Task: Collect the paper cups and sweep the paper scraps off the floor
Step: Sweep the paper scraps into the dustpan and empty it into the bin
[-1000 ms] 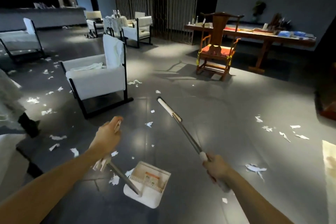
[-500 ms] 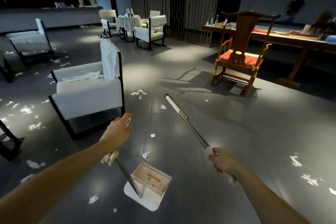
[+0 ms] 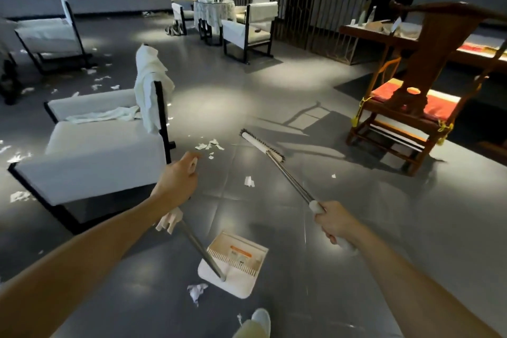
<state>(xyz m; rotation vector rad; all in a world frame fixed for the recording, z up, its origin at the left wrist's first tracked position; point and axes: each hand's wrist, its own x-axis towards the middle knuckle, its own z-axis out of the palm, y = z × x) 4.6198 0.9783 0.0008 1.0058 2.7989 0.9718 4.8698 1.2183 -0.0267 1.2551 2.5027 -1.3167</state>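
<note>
Grey floor, dim lounge | left hand curled round dustpan handle | right hand gripping broom, head near scraps by armchair | pan looks empty, litter widespread, no cups discernible: early stage | versus earlier: person advanced, scraps closer.

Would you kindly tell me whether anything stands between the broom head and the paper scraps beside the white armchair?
Nothing visible does: only bare floor separates the broom head from the paper scraps. The armchair's black frame stands beyond them, to their left, not between.
</note>
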